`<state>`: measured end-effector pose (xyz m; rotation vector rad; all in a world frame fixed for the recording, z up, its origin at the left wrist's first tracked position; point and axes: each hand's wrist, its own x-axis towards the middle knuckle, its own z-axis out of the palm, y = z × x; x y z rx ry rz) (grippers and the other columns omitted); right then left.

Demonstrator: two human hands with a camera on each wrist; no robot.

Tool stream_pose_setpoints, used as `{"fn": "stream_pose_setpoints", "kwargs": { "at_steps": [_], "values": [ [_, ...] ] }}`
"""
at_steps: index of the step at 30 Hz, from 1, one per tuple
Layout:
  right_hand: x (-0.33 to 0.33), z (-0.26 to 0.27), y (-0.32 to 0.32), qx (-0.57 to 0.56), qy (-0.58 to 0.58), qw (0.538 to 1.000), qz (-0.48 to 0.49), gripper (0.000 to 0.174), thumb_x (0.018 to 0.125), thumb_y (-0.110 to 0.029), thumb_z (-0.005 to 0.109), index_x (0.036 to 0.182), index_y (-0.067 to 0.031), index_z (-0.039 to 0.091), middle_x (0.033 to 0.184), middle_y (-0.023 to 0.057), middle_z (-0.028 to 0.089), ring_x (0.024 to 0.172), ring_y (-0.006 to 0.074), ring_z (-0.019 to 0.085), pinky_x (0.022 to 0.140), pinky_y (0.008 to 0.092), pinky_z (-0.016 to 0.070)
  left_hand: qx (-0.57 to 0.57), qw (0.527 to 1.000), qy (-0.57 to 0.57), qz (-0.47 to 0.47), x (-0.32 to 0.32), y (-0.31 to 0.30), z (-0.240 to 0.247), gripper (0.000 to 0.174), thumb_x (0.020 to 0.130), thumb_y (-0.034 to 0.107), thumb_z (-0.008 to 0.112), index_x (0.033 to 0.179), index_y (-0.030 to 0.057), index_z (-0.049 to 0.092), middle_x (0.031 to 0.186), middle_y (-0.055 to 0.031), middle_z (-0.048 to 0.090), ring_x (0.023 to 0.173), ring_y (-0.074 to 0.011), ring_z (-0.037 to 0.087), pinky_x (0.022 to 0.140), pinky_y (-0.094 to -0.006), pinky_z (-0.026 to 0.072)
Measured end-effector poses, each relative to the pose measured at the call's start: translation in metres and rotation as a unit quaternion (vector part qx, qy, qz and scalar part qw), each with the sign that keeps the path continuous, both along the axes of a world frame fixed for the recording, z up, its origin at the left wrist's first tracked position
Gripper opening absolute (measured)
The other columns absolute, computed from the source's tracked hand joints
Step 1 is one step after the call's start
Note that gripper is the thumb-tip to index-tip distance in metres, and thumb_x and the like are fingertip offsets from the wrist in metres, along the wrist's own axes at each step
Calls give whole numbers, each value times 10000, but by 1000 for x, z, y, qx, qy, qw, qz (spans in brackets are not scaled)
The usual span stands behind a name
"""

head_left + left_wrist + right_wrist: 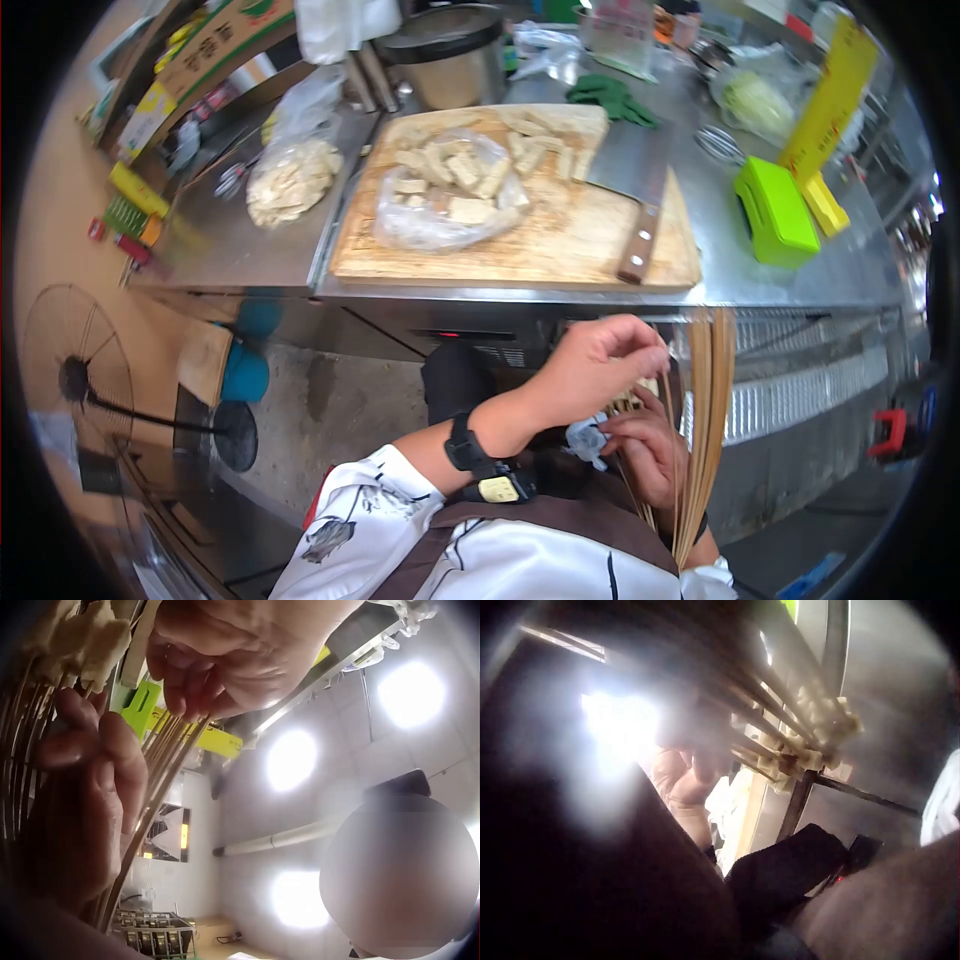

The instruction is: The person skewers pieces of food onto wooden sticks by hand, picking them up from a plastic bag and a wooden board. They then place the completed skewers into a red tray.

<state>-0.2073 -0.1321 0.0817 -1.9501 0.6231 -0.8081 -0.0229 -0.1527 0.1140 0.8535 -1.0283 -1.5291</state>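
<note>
Several long bamboo skewers (708, 400) stand in a bundle beside my right hand (650, 455), whose fingers curl round skewers. Pale chunks (90, 641) are threaded on some skewers in the left wrist view. My left hand (605, 362) is raised over the right, thumb and fingertips pinched together at a thin skewer (670, 410). In the left wrist view, the left hand (232, 652) has curled fingers at the skewer tops. The right wrist view is dark and glary, with threaded chunks (787, 761) at the skewer ends. A pale blue crumpled thing (585, 440) shows beside the right hand.
On the steel counter (690, 235), a wooden board (570, 240) bears a cleaver (645, 200) and a plastic bag (420, 228) of pale chunks. A bag of pale pieces (295, 180) lies left, a lime-green box (775, 215) right. A fan (75, 380) stands at left.
</note>
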Motion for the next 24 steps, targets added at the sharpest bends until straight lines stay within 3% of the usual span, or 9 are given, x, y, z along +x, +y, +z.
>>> {"fn": "stream_pose_setpoints", "kwargs": {
  "at_steps": [5,7,9,11,13,14,18,21,24],
  "values": [
    [-1,-18,10,191,-184,960,-89,554,999,-409,260,937,33,589,812,148,670,820,230,648,1112,478,232,-47,997,19,-57,29,-3,-6,117,934,126,616,965,13,614,906,-9,619,855,-67,565,783,-239,474],
    [-6,-10,-5,59,-119,991,-7,418,967,-374,397,900,-17,604,775,121,674,796,217,652,1098,510,215,-86,986,-120,-79,43,-7,-12,139,926,141,626,971,11,618,904,1,611,854,-73,552,789,-254,472],
    [-8,-5,-8,98,-68,992,29,324,942,-325,474,857,-36,594,636,72,629,754,180,628,1118,514,168,-152,949,-273,-29,66,-9,3,145,910,128,627,995,11,621,981,-52,629,934,-137,583,856,-290,462],
    [-1,-10,-10,85,-85,992,32,274,934,-282,486,840,-49,593,580,31,608,731,176,630,1104,521,201,-344,831,-384,211,99,-28,0,120,876,58,612,990,19,607,1078,-132,620,1057,-295,583,936,-365,445],
    [5,-4,-7,113,-89,989,11,269,933,-276,490,824,-55,596,582,30,608,704,171,628,1087,530,233,-347,692,-512,372,138,-39,19,189,815,-2,600,1002,22,608,1084,-152,614,1083,-339,574,948,-407,445],
    [6,-8,-9,115,-92,989,9,260,929,-268,498,815,-56,597,599,43,612,670,166,620,1068,538,262,-328,672,-536,391,155,-44,24,223,794,9,601,1016,25,617,1053,-162,617,1050,-342,579,921,-402,459],
    [0,-20,-17,151,-83,985,16,258,925,-265,501,812,-53,596,624,60,616,642,160,613,1064,538,267,-127,714,-664,183,186,-52,21,217,781,77,637,987,8,646,1023,-160,619,984,-337,582,849,-379,475],
    [2,-18,-20,149,-82,985,1,266,924,-261,493,803,-47,595,644,67,611,608,154,593,1058,527,283,-176,661,-702,199,176,-48,12,231,777,94,658,992,10,656,1018,-152,620,979,-339,586,844,-376,476],
    [-2,-20,-24,116,-87,989,34,193,921,-146,484,852,-11,604,652,66,607,605,154,599,1023,513,326,-162,694,-659,240,176,-47,8,255,772,96,683,1014,19,655,1017,-138,623,988,-318,588,860,-362,475]
  ]
}}
